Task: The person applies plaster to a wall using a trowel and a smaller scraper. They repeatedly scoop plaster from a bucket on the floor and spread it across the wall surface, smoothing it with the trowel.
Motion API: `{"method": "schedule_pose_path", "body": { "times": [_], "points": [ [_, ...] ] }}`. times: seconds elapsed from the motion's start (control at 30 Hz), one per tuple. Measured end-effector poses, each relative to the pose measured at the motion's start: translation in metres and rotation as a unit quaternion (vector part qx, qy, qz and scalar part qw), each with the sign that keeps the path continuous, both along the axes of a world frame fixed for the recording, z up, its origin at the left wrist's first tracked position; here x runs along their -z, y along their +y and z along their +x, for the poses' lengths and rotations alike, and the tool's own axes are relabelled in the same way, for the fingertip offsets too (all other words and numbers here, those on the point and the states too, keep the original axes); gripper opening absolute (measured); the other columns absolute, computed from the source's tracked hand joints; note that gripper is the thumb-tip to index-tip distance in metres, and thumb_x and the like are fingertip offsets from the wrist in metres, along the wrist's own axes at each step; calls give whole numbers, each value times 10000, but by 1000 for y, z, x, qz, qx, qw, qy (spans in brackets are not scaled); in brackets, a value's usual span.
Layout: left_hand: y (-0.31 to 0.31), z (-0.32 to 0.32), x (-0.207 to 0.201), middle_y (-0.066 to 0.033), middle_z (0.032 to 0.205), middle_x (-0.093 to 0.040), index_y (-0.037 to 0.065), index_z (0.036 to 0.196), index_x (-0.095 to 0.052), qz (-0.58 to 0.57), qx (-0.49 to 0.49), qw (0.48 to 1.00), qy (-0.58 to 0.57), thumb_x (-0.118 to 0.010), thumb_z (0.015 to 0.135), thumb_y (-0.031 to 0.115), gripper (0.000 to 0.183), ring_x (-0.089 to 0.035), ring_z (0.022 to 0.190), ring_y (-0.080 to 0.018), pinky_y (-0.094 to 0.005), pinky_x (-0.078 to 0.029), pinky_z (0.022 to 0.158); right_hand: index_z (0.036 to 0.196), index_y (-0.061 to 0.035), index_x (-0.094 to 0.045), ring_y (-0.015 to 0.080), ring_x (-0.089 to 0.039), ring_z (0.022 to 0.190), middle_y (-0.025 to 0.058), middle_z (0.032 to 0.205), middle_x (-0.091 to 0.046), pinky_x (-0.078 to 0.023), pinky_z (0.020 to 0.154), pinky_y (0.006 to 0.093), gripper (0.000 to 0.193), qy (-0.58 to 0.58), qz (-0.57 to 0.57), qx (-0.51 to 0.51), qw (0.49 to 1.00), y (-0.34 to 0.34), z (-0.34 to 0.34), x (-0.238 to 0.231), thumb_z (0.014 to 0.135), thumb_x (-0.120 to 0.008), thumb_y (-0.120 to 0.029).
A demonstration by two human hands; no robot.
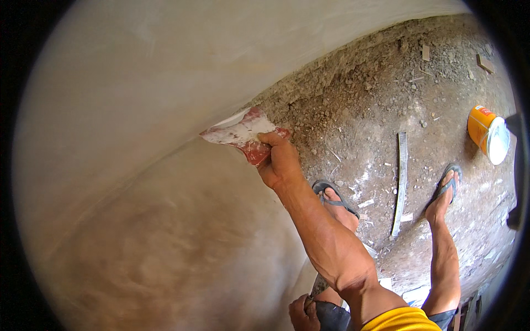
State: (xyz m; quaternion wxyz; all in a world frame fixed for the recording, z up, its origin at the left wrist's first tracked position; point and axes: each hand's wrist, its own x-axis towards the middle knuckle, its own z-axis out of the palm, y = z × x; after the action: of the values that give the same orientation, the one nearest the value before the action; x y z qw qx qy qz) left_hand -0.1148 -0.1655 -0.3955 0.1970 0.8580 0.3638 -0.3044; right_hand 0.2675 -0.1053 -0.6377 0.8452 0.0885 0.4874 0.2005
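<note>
My right hand (279, 157) grips a red spreader (243, 135) smeared with white filler, thumb on top and fingers beneath. The spreader's broad edge lies along the smooth beige wall (138, 94), at a crease in its surface. Low in the picture, my left hand (303, 315) is closed round the handle of a tool with a grey, stained blade (319, 285). Beside my right forearm, much of this tool is hidden.
Rough earth floor (353, 143) with rubble and scraps runs along the wall. A long thin strip (400, 182) lies between my sandalled feet (337, 201). To the right a yellow bucket (479, 129) with white residue is tipped toward me. Wood pieces (486, 63) lie far right.
</note>
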Motion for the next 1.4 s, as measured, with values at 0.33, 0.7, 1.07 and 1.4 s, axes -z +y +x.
{"method": "schedule_pose_path", "body": {
  "times": [0.33, 0.7, 1.07, 1.4],
  "points": [
    [5, -3, 0, -260, 1171, -645, -51, 1217, -637, -10, -10, 999, -40, -537, 1064, 285, 382, -587, 1107, -442, -505, -457, 999, 1189, 38, -540, 209, -658, 749, 175, 991, -646, -535, 552, 262, 231, -24, -130, 117, 984, -152, 51, -58, 961, -546, -2],
    [13, -13, 3, -249, 1151, -655, -21, 1215, -641, 32, 66, 995, -66, -567, 1043, 248, 328, -600, 1076, -437, -508, -468, 979, 1156, 0, -576, 253, -690, 862, 108, 1023, -669, -615, 768, 386, 180, -14, -20, 83, 996, 12, 14, 32, 979, -582, 28],
    [24, -9, 1, -258, 1136, -641, -32, 1235, -598, -26, 36, 996, -71, -591, 1002, 296, 403, -588, 1055, -467, -537, -470, 927, 1230, 1, -603, 261, -691, 1024, 113, 1120, -692, -584, 918, 416, 248, -123, -146, 135, 972, -70, 29, -90, 983, -603, 0],
    [43, -59, 29, -221, 1123, -652, 7, 1252, -589, -24, 119, 992, -30, -627, 938, 134, 341, -581, 1054, -459, -552, -447, 951, 1055, 44, -628, 120, -630, 661, 80, 801, -698, -509, 578, 292, 195, -277, -476, -30, 834, -26, -6, -258, 963, -679, -119]
  ]
}}
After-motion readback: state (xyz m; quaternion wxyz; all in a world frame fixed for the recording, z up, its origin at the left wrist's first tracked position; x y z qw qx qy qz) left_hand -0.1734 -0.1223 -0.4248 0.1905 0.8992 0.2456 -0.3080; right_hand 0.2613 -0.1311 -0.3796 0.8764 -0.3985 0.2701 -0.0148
